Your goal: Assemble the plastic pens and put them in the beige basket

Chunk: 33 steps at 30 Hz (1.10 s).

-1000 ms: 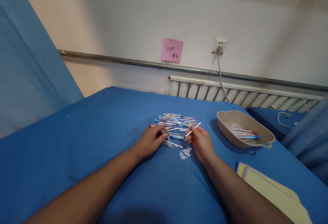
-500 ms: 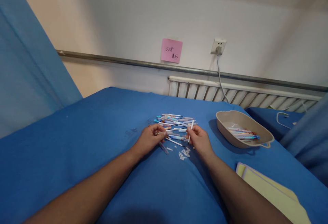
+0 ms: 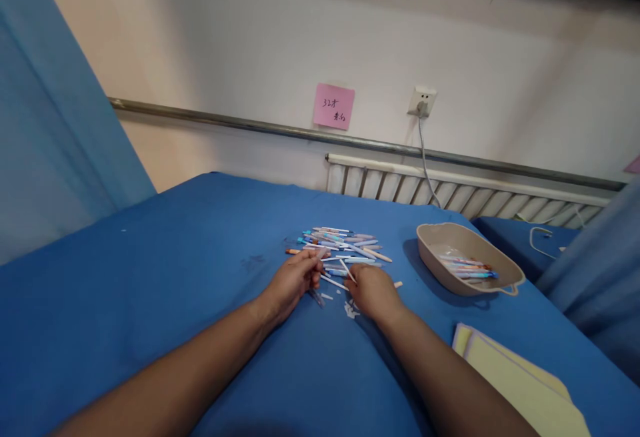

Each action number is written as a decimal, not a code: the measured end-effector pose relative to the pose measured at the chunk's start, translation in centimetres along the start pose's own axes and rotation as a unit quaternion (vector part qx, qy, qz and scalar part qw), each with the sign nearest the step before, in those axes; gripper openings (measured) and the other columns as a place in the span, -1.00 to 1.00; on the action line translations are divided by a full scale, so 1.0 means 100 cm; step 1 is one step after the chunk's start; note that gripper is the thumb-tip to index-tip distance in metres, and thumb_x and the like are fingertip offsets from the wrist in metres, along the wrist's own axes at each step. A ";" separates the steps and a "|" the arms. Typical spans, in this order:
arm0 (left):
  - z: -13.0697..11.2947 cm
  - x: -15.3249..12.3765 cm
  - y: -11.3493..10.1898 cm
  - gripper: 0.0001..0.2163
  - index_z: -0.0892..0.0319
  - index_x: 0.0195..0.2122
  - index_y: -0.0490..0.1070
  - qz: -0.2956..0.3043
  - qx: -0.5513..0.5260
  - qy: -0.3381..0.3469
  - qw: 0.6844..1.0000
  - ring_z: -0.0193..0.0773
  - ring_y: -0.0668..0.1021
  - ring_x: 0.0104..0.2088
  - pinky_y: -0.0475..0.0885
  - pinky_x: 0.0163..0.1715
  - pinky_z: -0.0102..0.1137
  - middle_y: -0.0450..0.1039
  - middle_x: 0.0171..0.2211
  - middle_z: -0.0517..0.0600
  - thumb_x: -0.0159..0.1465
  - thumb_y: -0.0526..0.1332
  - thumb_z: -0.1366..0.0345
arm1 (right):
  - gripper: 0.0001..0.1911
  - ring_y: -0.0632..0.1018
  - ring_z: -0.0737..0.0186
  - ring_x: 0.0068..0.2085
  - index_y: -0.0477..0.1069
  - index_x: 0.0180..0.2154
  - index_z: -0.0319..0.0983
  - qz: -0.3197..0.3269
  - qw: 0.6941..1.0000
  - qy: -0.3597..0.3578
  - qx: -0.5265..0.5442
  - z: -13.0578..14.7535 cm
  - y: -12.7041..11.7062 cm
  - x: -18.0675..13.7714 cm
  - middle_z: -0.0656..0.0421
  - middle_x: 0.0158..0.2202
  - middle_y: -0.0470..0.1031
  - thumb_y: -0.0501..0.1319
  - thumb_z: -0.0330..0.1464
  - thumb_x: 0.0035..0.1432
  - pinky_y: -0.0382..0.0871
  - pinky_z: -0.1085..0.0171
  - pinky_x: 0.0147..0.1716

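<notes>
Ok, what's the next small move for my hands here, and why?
Perhaps bring the white stick toward the pale tube: your right hand holds the stick, your left hand pinches the tube, and the two are close together but apart.

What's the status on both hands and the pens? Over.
Left hand gripping a pen barrel. Right hand pinching a thin white stick. Loose pens spread just beyond; white scraps close by the right hand.

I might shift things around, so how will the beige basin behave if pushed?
The beige basin is likely stiff, as its walls hold their shape. Its wide, low form probably resists tipping, though pens inside may slide.
</notes>
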<state>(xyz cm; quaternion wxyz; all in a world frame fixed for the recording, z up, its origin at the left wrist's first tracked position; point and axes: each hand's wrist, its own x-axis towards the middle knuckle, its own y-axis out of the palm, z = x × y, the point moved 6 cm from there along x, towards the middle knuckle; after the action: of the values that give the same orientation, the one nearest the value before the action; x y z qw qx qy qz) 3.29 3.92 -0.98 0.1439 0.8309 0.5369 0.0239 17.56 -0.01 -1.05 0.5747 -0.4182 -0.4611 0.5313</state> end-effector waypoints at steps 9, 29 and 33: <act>0.001 -0.006 -0.002 -0.67 0.18 -0.54 0.21 -0.030 0.090 -0.002 0.995 -0.51 0.15 -0.76 0.03 -0.76 -0.56 0.10 -0.72 -0.25 0.11 0.22 0.03 | -0.86 0.52 0.15 -0.33 0.43 -0.34 -0.24 -0.048 0.998 -0.025 0.044 0.001 -0.002 -0.005 0.02 -0.34 0.55 0.09 -0.41 0.13 0.22 0.30 -0.38; 0.021 -0.018 0.011 -0.74 0.26 -0.34 0.48 0.032 -0.072 -0.085 0.993 -0.50 0.35 -0.60 0.26 -0.53 -0.56 0.32 -0.61 -0.16 -0.01 0.41 0.23 | -0.73 0.31 0.40 -0.60 0.47 -0.43 -0.26 -0.104 0.783 -0.015 0.612 0.012 0.006 -0.013 0.26 -0.61 0.38 0.29 -0.17 -0.02 0.15 0.39 -0.61; 0.015 -0.016 0.008 -0.69 0.26 -0.31 0.45 0.019 0.011 -0.051 0.998 -0.47 0.37 -0.60 0.26 -0.57 -0.54 0.39 -0.55 -0.11 0.02 0.36 0.15 | -0.65 0.33 0.42 -0.62 0.46 -0.38 -0.28 -0.099 0.709 0.034 0.697 0.001 0.005 -0.010 0.25 -0.57 0.39 0.26 -0.10 0.01 0.18 0.40 -0.63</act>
<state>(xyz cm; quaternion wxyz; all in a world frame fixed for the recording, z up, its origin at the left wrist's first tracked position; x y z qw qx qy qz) 3.61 1.87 -2.05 0.1614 0.8426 0.5133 -0.0211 17.31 -0.92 -1.57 0.7675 0.1314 0.0216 0.6271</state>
